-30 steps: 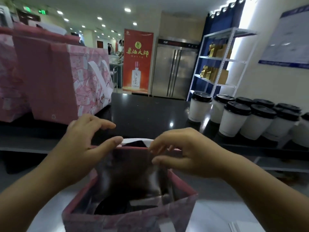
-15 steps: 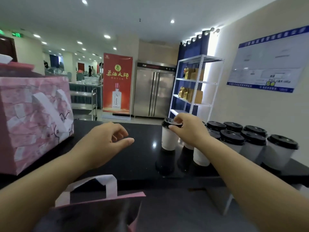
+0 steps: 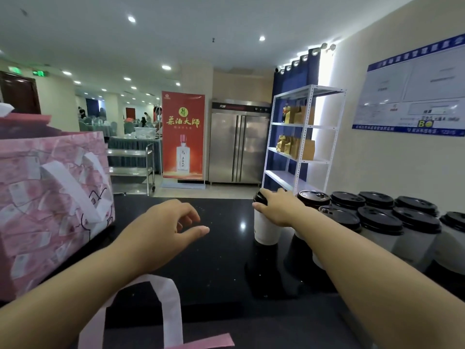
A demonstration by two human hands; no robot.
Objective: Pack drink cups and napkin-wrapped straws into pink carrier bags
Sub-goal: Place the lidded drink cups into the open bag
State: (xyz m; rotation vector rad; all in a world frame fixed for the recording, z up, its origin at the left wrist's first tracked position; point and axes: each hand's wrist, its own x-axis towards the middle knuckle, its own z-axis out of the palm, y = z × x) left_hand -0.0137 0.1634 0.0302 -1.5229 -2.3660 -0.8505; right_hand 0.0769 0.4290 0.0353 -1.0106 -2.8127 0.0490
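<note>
So the right hand (image 3: 278, 209) is on top of the nearest cup (image 3: 266, 230), fingers draped over the black lid (image 3: 259, 197) with the thumb tucked at its near edge. It looks like a grip round the lid, but the hand hides most of it, so hard to say how firm it is. The cup stands upright on the counter (image 3: 214, 260), at the left end of the other cups (image 3: 377, 220), just beside them. The left hand (image 3: 167, 222) hovers over the counter, fingers loosely curled, holding nothing. The bag (image 3: 201, 345) sits at the very bottom of the view, well apart from the cup, with its white handle (image 3: 172, 308) sticking up.

For this step, lifting by the lid alone seems risky since it could pop off. Better to slide the fingers down onto the cup wall first. Then lift it upright, clear of the neighbours, while the free hand holds the bag mouth open and nudges the handle aside so the cup drops straight in.
</note>
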